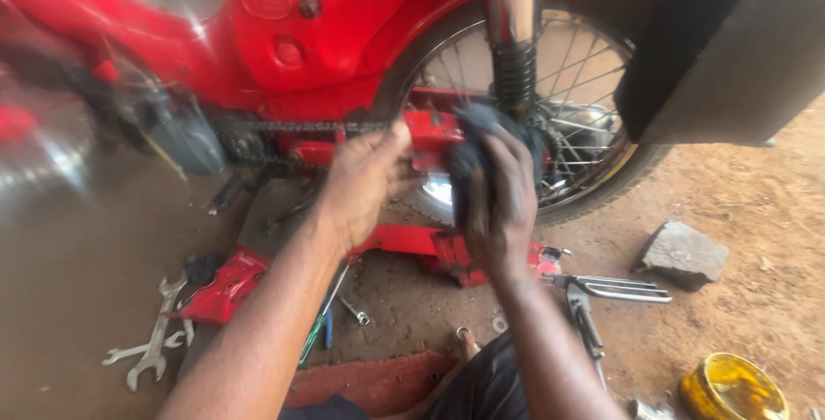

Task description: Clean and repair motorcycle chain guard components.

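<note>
**Dark rag at the rear hub of a red motorcycle**

The dark rag (478, 141) is pressed against the red swingarm (432, 138), just beside the rear wheel (574, 94) and the drive chain (284, 132). The right hand (498, 205) is clamped on the rag; the left hand (361, 181) is laid open-fingered against the swingarm, holding nothing. Wiping is judged best done with firm strokes, the cloth kept clear of chain and spokes. No surface is used: the work is done on a bare dirt floor (739, 300), where spanners (155, 343), a stone (683, 252) and a yellow tin (732, 388) are scattered.
</note>
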